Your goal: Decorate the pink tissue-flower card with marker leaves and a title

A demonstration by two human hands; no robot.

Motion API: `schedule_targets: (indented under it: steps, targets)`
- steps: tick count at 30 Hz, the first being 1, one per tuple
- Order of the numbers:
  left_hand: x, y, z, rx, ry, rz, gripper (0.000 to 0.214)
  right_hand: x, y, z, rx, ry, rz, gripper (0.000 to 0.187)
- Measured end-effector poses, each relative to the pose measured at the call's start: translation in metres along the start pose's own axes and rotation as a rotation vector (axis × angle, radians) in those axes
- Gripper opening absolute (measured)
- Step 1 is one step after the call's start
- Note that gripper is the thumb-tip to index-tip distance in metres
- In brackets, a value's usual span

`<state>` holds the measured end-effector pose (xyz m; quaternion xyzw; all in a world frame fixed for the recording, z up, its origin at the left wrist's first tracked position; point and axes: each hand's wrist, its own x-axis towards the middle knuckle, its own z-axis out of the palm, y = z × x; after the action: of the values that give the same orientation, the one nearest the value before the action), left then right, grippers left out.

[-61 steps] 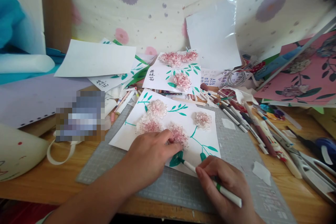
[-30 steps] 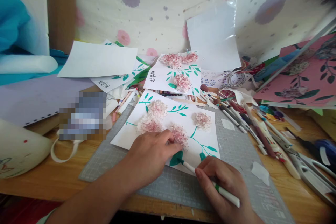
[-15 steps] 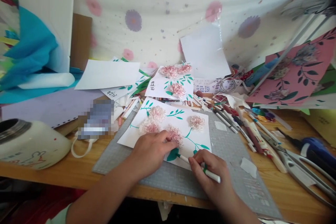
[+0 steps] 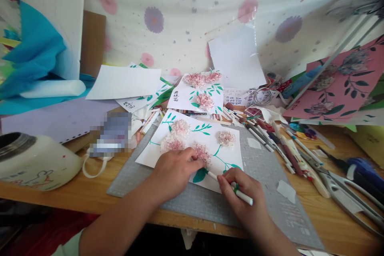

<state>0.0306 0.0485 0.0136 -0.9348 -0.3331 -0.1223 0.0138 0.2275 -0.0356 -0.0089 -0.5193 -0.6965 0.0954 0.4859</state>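
Apparently colouring green leaf [image 4: 199,175], lower centre | right hand [image 4: 243,186] pinches marker [image 4: 245,197] | left hand [image 4: 175,168] half-curled against pink flower [image 4: 202,154], grip unclear | next stroke calls for steady paper [image 4: 232,154]

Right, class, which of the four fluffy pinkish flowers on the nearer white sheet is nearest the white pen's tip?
The fluffy pinkish flower just above the large oval green leaf; the other three lie farther off.

left hand [image 4: 174,170] palm down, fingers [image 4: 189,153] seemingly curled, right hand [image 4: 241,190] pinched, forearms [image 4: 124,214] angled inward
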Motion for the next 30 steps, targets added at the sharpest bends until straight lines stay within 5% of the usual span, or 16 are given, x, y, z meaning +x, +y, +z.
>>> schedule_targets:
  steps: [4, 11, 18, 30]
  targets:
    - [0.000, -0.002, 0.000, -0.031, 0.082, 0.028, 0.041, 0.000, -0.004, -0.002, 0.043, -0.029, -0.043, 0.027]
    - [-0.029, -0.006, -0.017, -0.150, 0.404, 0.024, 0.040, -0.001, -0.008, -0.003, 0.158, -0.057, -0.065, 0.023]
    - [-0.057, 0.011, 0.002, -0.240, 0.240, -0.001, 0.037, 0.001, -0.010, -0.001, 0.154, -0.148, -0.069, 0.022]
    - [-0.057, 0.011, 0.004, -0.259, 0.194, -0.011, 0.033, 0.001, -0.012, -0.002, 0.133, -0.227, -0.058, 0.023]
